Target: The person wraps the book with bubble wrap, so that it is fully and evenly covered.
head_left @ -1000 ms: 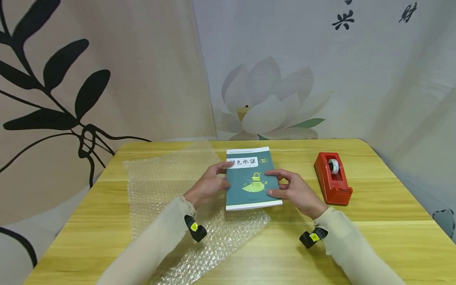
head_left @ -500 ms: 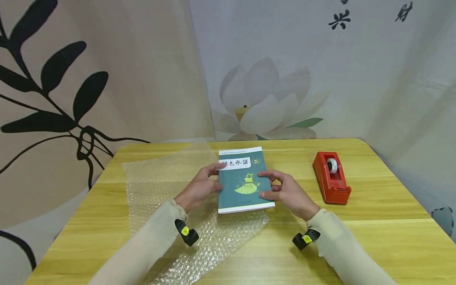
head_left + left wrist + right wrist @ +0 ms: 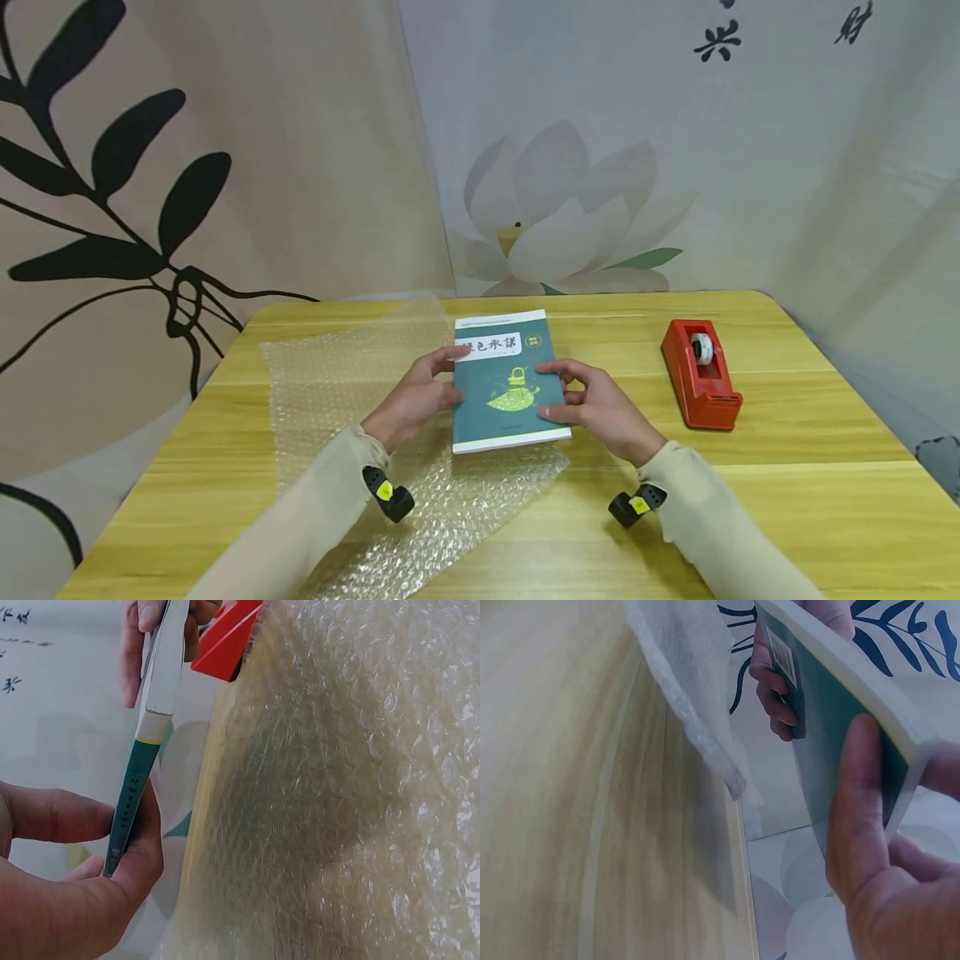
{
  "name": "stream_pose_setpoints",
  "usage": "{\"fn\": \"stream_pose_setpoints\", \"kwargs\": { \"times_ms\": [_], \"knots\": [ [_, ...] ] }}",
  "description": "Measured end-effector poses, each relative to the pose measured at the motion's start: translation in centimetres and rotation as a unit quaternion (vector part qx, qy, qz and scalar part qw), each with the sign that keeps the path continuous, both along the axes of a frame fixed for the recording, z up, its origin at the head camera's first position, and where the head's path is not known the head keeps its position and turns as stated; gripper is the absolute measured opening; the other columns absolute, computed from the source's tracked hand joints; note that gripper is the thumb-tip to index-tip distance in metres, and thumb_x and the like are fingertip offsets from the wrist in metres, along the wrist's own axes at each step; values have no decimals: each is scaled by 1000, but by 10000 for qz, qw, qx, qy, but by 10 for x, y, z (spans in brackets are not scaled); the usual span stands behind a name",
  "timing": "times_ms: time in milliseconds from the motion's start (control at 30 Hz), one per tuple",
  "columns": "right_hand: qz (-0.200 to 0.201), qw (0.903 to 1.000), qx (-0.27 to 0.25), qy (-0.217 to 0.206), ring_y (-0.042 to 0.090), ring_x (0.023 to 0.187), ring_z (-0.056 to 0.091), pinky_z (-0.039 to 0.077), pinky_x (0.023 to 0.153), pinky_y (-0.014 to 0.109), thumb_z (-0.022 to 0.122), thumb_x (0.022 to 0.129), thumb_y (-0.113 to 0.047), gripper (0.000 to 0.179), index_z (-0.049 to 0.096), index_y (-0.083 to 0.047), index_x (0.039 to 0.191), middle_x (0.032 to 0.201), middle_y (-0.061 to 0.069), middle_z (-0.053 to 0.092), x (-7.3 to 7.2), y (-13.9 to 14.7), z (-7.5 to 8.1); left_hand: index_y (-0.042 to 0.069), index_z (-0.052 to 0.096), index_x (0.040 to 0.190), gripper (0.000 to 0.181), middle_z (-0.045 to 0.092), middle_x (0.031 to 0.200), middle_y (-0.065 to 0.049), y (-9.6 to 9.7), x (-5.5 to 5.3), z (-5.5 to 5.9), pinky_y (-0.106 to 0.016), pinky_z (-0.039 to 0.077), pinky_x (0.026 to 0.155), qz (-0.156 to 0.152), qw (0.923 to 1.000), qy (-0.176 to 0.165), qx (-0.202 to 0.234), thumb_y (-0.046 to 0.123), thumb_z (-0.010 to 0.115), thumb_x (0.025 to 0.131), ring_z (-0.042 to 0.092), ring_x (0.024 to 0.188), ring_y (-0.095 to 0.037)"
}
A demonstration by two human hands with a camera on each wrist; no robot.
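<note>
- Book: teal cover, pale green leaf drawing, white title box with dark characters; held in the air, over the right-hand part of the bubble wrap as seen from the head.
- Left grip: bare hand pinching the book at the spine edge, digits on both faces; above the bubble wrap.
- Right grip: bare hand pinching the book's opposite long edge, fingers against the back cover; just right of the bubble wrap.
- Barcode panel on the back cover, facing down toward the bubble wrap's side.
- Bubble wrap: clear sheet, one corner pointing right, near edge running out of frame.
- Table: wood-grained, under the bubble wrap.
- Tape dispenser: red, white roll seated inside; on the table, well right of the bubble wrap.
- Sleeves: pale cream, small black camera strapped at each wrist; left one crosses above the bubble wrap.
- Cloth with black leaf print, beyond the bubble wrap.
</note>
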State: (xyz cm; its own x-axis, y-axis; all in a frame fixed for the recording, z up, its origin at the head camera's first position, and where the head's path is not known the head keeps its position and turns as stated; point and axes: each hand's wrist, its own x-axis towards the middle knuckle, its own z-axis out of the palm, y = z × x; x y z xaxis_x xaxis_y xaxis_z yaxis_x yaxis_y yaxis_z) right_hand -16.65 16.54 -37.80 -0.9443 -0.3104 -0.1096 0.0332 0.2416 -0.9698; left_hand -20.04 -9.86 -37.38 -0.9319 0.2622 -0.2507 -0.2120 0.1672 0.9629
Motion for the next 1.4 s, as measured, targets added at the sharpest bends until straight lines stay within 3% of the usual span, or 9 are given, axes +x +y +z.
{"fn": "stream_pose_setpoints", "kwargs": {
  "times_ms": [600,900,1167,1400],
  "knots": [
    [201,9997,-146,-23,12,65,39,50,66,23,75,87,-4,54,56,-9,137,95,4,37,-1,-17,-2,10,40,152,75,40,140,-21,-20,5,-6,-27,52,81,23,10000,55,55,-16,51,83,55,105,-24],
    [354,9992,-202,-6,12,67,46,53,68,25,73,89,-3,52,56,-9,138,97,5,41,-1,-24,-6,12,38,153,76,38,144,-20,-30,7,-8,-27,50,80,19,10000,58,32,-17,49,83,54,104,-22],
    [590,9979,-266,58,13,70,58,56,70,32,62,94,-3,48,53,-7,140,106,9,44,1,-30,-5,11,38,153,76,37,145,-22,-39,10,-8,-26,51,78,54,9999,146,-46,-16,50,83,55,100,-20],
    [701,9971,-284,105,15,71,58,56,74,38,56,93,-1,50,51,-7,142,113,14,45,1,-36,-7,11,36,154,76,37,144,-22,-49,11,-11,-24,52,77,46,9999,147,10,-16,49,84,56,98,-20]
  ]
}}
